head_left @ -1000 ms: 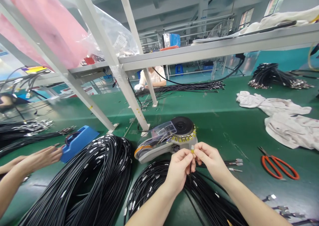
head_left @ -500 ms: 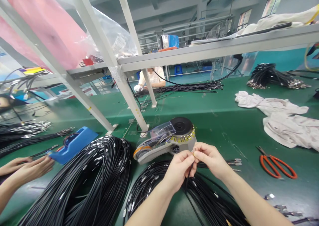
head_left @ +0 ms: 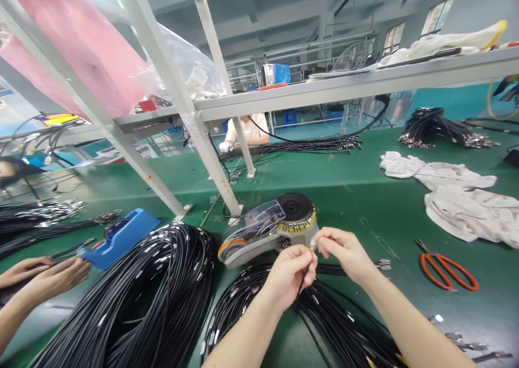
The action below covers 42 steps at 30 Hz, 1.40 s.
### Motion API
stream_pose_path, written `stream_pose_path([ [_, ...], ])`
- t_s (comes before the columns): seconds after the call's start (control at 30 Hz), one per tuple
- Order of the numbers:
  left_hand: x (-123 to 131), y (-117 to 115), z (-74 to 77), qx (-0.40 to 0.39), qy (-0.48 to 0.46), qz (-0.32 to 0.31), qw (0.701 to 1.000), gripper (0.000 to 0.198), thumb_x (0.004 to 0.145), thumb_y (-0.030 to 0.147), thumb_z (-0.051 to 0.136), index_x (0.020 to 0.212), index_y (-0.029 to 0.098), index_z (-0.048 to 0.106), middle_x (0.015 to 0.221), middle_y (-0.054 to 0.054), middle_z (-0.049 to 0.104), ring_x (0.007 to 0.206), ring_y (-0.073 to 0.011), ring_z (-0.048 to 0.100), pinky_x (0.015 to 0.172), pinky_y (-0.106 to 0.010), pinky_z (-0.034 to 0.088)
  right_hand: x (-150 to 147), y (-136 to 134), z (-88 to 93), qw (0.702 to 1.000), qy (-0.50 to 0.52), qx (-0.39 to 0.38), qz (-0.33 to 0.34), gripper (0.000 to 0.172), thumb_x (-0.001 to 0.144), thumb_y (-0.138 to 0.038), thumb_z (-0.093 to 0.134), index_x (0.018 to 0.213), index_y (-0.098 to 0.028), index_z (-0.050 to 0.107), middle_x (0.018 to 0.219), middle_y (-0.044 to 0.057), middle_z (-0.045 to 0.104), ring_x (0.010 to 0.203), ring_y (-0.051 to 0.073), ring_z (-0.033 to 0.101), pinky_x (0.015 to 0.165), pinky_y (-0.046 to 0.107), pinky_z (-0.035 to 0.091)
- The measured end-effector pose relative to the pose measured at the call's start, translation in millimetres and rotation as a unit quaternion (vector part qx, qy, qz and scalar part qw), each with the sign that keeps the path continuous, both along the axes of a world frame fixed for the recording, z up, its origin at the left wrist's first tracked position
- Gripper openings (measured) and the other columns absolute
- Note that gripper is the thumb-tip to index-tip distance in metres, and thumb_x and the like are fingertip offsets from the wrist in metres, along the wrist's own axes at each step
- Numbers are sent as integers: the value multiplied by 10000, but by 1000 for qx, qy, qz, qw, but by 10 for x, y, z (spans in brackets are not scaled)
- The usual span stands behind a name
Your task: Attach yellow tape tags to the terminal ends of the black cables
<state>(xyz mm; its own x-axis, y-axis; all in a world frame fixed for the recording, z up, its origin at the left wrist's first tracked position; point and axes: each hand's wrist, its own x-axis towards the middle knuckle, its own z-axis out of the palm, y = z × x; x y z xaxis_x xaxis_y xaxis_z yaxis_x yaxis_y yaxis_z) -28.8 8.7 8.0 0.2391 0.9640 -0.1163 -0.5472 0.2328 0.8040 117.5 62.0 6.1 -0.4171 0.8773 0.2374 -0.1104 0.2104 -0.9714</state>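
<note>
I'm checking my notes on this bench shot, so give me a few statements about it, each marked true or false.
1. The left hand and right hand both pinch a cable tip. True.
2. The scissors lie left of the dispenser. False: they lie to its right, on the table.
3. A co-worker's hands are near the blue case. True.
4. The right hand holds the scissors. False: they lie untouched, apart from it.
</note>
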Motion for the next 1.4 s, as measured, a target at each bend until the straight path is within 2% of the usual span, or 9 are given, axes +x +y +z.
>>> stream_pose_path([
  [0.17, 217, -153, -36, 36, 119, 5, 992, 201, 677, 260, 643, 625, 153, 481, 530, 21, 513, 428, -63, 441, 388, -169, 251, 306, 107, 161, 997, 5, -6, -83, 118, 780, -262, 588, 809, -171, 657, 515, -38, 504, 522, 117, 452, 551, 251, 363],
  [0.27, 430, -332, -136, 77, 207, -118, 968, 161, 624, 193, 677, 722, 154, 555, 658, -10, 583, 571, -99, 522, 498, -185, 382, 571, 171, 209, 995, -17, -20, -93, 132, 760, -271, 611, 804, -161, 670, 530, -27, 530, 522, 114, 463, 540, 246, 358],
  [0.37, 619, -419, -242, 168, 286, -254, 908, 284, 692, 152, 597, 973, 185, 570, 835, -43, 627, 716, -135, 566, 625, -231, 443, 812, 236, 101, 991, -9, -53, -126, 163, 712, -293, 654, 781, -147, 677, 509, -23, 535, 505, 115, 470, 521, 245, 357],
  [0.57, 882, 68, -453, 334, 633, -103, 691, 161, 812, 198, 470, 943, 205, 563, 869, -14, 600, 797, -150, 541, 750, -278, 429, 1083, 368, -356, 968, 48, -75, -234, 238, 638, -371, 675, 731, -154, 653, 449, -43, 489, 434, 108, 441, 455, 244, 343],
  [0.73, 1139, 411, -692, 340, 671, -115, 649, 125, 746, 182, 543, 858, 147, 586, 966, -109, 563, 943, -265, 489, 744, -379, 433, 1158, 439, -501, 954, 73, -58, -284, 257, 635, -400, 663, 740, -166, 639, 464, -43, 484, 435, 111, 439, 462, 256, 365],
  [0.93, 1196, 377, -649, 323, 645, -98, 686, 104, 776, 138, 440, 794, 138, 543, 885, -122, 577, 921, -258, 511, 791, -406, 407, 1173, 387, -459, 962, 29, -28, -269, 236, 682, -382, 639, 759, -159, 633, 470, -39, 490, 450, 117, 442, 490, 264, 370],
  [1.1, 872, 317, -319, 279, 574, -75, 766, 150, 858, 220, 295, 854, 187, 441, 694, 4, 558, 583, -126, 567, 551, -246, 454, 1123, 117, -141, 986, -31, 4, -163, 201, 725, -347, 623, 798, -163, 652, 542, -16, 550, 545, 137, 504, 566, 268, 410],
  [1.27, 615, 158, -84, 186, 375, -75, 905, 104, 821, 281, 369, 779, 196, 412, 586, 63, 445, 385, -78, 478, 373, -186, 393, 932, -109, 156, 992, -112, 23, -54, 180, 760, -341, 583, 713, -168, 572, 549, -26, 511, 495, 112, 467, 454, 222, 367],
  [1.4, 526, 53, 51, 192, 336, -62, 920, 220, 814, 341, 424, 966, 191, 477, 497, 89, 400, 363, -78, 426, 379, -187, 396, 719, -149, 316, 991, -124, 32, -26, 212, 782, -351, 561, 681, -168, 527, 522, -40, 486, 469, 100, 445, 452, 218, 360],
])
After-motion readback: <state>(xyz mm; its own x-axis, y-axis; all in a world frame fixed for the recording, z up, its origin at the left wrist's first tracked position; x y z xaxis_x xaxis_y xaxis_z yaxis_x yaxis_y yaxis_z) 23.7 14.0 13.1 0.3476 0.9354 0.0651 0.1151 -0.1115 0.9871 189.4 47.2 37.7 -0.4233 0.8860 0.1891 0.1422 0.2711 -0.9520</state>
